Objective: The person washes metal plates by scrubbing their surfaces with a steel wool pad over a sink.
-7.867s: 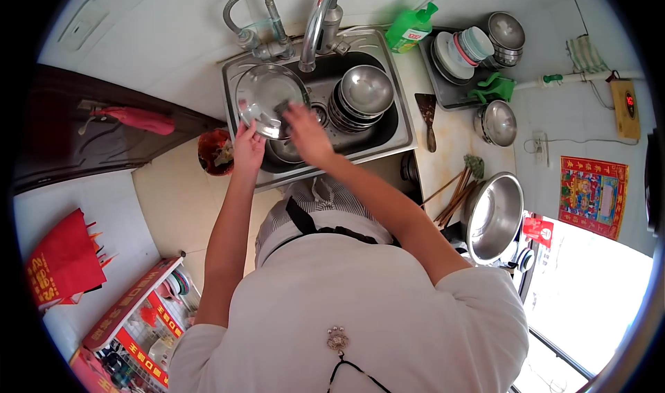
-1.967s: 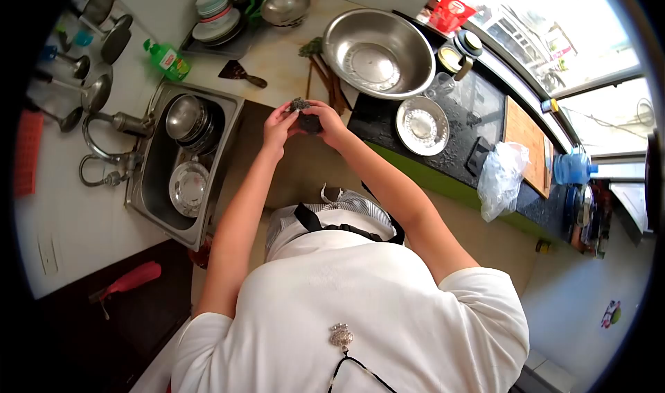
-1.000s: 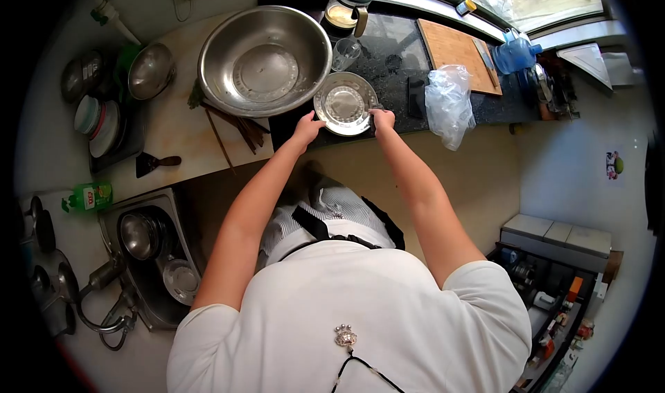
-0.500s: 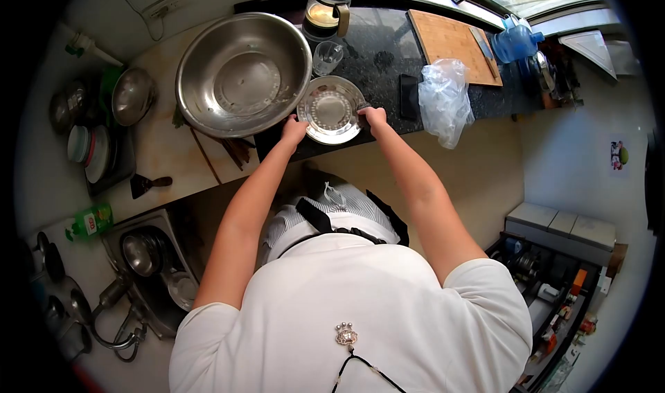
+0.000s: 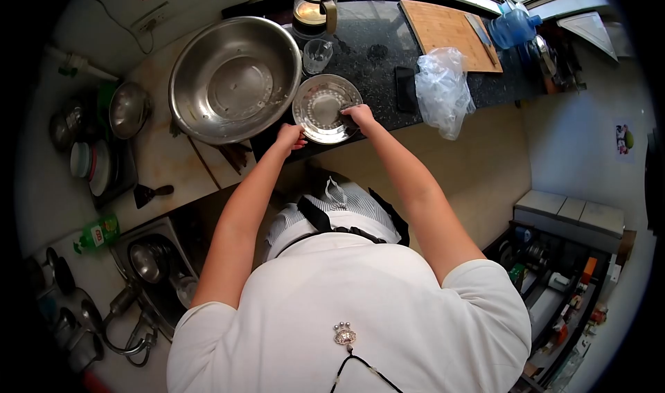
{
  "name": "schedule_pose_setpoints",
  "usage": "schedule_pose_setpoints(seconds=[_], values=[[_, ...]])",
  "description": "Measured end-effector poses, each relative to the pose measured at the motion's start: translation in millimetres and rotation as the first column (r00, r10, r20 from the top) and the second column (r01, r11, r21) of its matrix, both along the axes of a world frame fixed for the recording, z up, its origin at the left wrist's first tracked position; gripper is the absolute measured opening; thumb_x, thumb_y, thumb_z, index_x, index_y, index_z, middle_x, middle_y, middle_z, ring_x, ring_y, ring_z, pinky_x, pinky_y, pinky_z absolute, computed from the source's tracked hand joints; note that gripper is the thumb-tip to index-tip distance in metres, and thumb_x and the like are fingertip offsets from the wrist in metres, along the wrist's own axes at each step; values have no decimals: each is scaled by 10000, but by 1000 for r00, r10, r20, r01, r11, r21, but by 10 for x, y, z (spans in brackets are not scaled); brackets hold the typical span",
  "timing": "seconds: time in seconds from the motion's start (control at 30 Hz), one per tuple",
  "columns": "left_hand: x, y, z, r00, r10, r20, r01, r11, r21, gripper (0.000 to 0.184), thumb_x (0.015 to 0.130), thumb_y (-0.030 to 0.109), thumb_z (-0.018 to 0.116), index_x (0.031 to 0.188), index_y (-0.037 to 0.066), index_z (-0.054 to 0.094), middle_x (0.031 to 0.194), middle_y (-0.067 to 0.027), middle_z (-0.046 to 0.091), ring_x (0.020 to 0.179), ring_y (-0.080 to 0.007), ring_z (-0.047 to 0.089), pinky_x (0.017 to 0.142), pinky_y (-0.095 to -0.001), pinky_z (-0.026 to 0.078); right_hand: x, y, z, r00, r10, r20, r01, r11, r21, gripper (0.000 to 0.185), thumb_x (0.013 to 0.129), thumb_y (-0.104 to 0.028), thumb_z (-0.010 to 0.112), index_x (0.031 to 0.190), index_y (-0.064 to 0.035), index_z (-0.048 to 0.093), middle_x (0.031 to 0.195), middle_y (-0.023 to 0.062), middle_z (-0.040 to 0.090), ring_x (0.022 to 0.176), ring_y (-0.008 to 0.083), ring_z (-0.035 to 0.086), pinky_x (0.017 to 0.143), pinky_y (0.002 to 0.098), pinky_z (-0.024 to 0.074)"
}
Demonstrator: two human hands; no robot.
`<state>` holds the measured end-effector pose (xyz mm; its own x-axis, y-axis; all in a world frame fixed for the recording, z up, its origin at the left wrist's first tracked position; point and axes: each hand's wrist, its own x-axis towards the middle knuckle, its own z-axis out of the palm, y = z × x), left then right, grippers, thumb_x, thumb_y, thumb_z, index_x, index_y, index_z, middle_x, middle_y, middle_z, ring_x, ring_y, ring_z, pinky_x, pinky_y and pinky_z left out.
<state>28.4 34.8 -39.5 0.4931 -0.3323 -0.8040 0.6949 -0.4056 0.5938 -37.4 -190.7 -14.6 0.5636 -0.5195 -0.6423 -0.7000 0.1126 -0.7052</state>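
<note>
A shiny round metal plate (image 5: 320, 92) with a perforated-looking ring pattern sits at the front edge of the dark counter. My left hand (image 5: 291, 137) is closed on its near-left rim, fingers curled. Over the right part of the plate, my right hand (image 5: 358, 115) is closed, pressing a small dark scrubber-like pad (image 5: 343, 110) on the surface; the pad is mostly hidden by my fingers. A large steel basin (image 5: 284, 116) stands just left of the plate, and a clear glass (image 5: 318, 56) is right behind it.
A glass coffee pot (image 5: 309, 12) stands at the back. To the right are a black phone-like slab (image 5: 406, 88), a crumpled plastic bag (image 5: 443, 92) and a cutting board (image 5: 436, 29) with a knife (image 5: 478, 30). A sink (image 5: 173, 244) with bowls lies lower left.
My right hand has moved left from the plate's right rim onto its surface, with the dark pad. My left hand has shifted slightly down along the rim. The view has tilted a little.
</note>
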Motion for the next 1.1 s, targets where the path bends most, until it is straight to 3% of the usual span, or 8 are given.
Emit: schedule_pose_setpoints(seconds=[0.13, 0.27, 0.47, 0.5, 0.6, 0.7, 0.83, 1.1], values=[[1, 7, 101, 992, -110, 64, 102, 987, 122, 211, 782, 178, 559, 914, 41, 469, 739, -64, 556, 600, -199, 598, 555, -322, 495, -93, 152, 135, 952, 295, -84, -306, 924, -230, 463, 617, -182, 746, 997, 37, 598, 911, 152, 643, 823, 261, 623, 750, 346, 475], [145, 41, -252, 943, -130, 306, 65, 974, 215, 375, 798, 237, 585, 1082, 30, 457, 795, -73, 568, 678, -209, 584, 629, -343, 487, -167, 85, 109, 996, 85, -21, -70, 633, -771, 439, 693, -250, 677, 1035, -5, 552, 1100, 174, 538, 1036, 338, 506, 888, 409, 408], [161, -72, -723, 837, -119, 534, 100, 993, 64, 574, 768, 210, 618, 1265, -12, 433, 1089, -170, 580, 981, -227, 568, 816, -318, 444, -140, -53, 12, 999, 41, -18, -44, 837, -545, 518, 762, -314, 651, 1134, -4, 469, 1072, 245, 578, 1004, 374, 558, 843, 424, 433], [50, -155, -324, 796, -185, 577, 56, 971, 234, 551, 745, 172, 615, 1231, -39, 462, 1161, -185, 567, 1004, -231, 573, 853, -309, 425, -141, -13, 49, 998, 63, -10, -58, 840, -540, 501, 772, -313, 640, 1133, -8, 471, 1042, 242, 591, 986, 376, 566, 829, 429, 438], [-11, -254, -150, 794, -234, 562, 22, 933, 358, 555, 732, 140, 603, 1234, -44, 454, 1146, -185, 577, 992, -244, 579, 851, -312, 419, -124, 46, 79, 999, -4, -33, -16, 819, -573, 477, 787, -304, 628, 1130, -10, 474, 1030, 242, 596, 968, 378, 573, 818, 427, 444], [53, -183, 399, 934, -101, 343, 54, 988, 142, 502, 736, 120, 584, 1202, -40, 492, 1144, -178, 577, 1001, -243, 574, 845, -315, 419, -129, 55, 77, 998, -56, -11, 39, 816, -576, 453, 793, -310, 628, 1109, -7, 513, 1029, 222, 606, 960, 368, 581, 813, 417, 450], [150, -176, -217, 925, 131, 356, -192, 971, 142, 322, 759, 96, 566, 1060, -15, 591, 974, -122, 617, 909, -241, 578, 772, -338, 444, -133, 63, 144, 996, -87, -8, 68, 832, -551, 433, 797, -303, 624, 1100, -11, 527, 1026, 218, 609, 959, 370, 582, 811, 420, 451], [110, -66, -122, 889, 410, 205, -419, 908, -3, 200, 774, 31, 512, 952, 15, 602, 888, -66, 622, 726, -139, 579, 616, -267, 494, -152, -59, -26, 996, -84, 36, 90, 829, -551, 467, 778, -320, 640, 1105, -4, 532, 1038, 222, 605, 976, 366, 576, 822, 412, 449]])
